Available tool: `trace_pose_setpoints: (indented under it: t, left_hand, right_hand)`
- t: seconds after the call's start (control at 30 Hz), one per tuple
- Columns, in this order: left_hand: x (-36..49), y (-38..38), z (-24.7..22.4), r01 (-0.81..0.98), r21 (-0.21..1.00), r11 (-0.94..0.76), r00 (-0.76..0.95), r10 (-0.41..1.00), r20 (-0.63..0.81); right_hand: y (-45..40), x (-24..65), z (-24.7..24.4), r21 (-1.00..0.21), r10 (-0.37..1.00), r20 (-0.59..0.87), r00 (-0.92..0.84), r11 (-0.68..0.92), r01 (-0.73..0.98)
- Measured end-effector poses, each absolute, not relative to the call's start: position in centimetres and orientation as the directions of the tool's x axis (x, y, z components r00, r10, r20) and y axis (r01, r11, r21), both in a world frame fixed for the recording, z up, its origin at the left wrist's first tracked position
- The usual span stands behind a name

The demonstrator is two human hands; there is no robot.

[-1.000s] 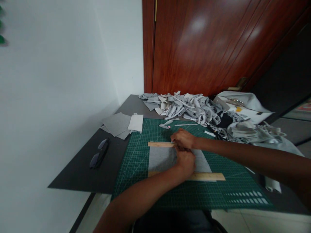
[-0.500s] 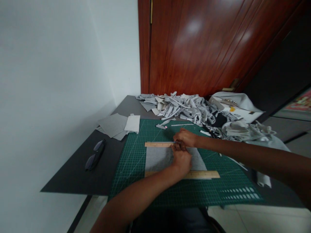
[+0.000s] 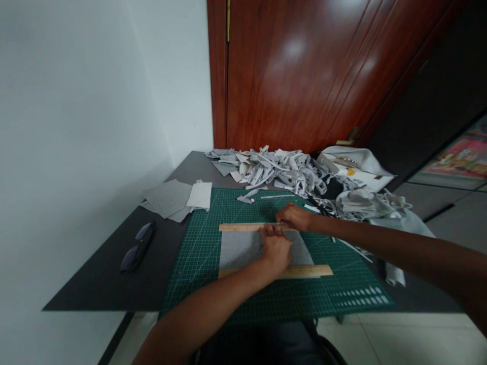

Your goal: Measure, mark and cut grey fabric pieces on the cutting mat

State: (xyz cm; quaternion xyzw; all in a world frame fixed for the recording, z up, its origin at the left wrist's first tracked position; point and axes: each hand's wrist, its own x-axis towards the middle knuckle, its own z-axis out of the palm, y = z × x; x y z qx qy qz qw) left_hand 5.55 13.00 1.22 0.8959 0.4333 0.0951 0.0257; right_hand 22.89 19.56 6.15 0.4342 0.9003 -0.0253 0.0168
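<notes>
A grey fabric piece (image 3: 239,248) lies on the green cutting mat (image 3: 198,238), with a wooden ruler (image 3: 236,227) across its far edge and a second wooden ruler (image 3: 308,271) along its near edge. My left hand (image 3: 277,248) presses on the far ruler, its fingertips slightly apart; the wrist and forearm cross over the near ruler. Just beyond the far ruler's right part, my right hand (image 3: 294,217) is closed in a pinch, and whatever it holds is too small to make out.
Grey fabric scraps (image 3: 266,167) are heaped at the back, beside a white box (image 3: 361,175). Flat fabric pieces (image 3: 167,197) and dark glasses (image 3: 137,247) lie on the left of the black table (image 3: 102,274). Thin strips (image 3: 277,196) rest on the mat's far part.
My right hand has moved to the right along the far ruler, away from my left fingertips. My left hand keeps its place on the ruler. The whole view has shifted slightly.
</notes>
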Motion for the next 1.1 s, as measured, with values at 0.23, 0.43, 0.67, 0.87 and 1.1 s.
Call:
trace_pose_setpoints:
  t: [0.23, 0.43, 0.67, 0.87, 1.1]
  left_hand:
    - [5.5, 13.0, 1.8, 0.763, 0.121, -0.634, 0.627, 0.773, 0.096]
    - [5.4, 12.9, 2.1, 0.768, 0.110, -0.631, 0.626, 0.776, 0.081]
    - [5.5, 13.0, 1.9, 0.765, 0.111, -0.634, 0.628, 0.773, 0.089]
    - [5.7, 13.1, 1.6, 0.772, 0.112, -0.625, 0.618, 0.781, 0.094]
    - [5.8, 13.1, 1.3, 0.770, 0.117, -0.628, 0.618, 0.778, 0.112]
  right_hand:
    - [18.2, 26.2, 6.1, -0.030, 0.809, -0.042, -0.587, 0.586, 0.810]
    - [17.0, 28.4, 6.1, -0.037, 0.842, -0.031, -0.538, 0.537, 0.843]
    - [16.4, 29.5, 5.3, -0.092, 0.875, 0.021, -0.484, 0.483, 0.871]
    - [16.9, 29.8, 4.0, -0.202, 0.898, 0.052, -0.436, 0.437, 0.876]
    - [17.1, 29.1, 3.7, -0.327, 0.926, 0.055, -0.374, 0.370, 0.869]
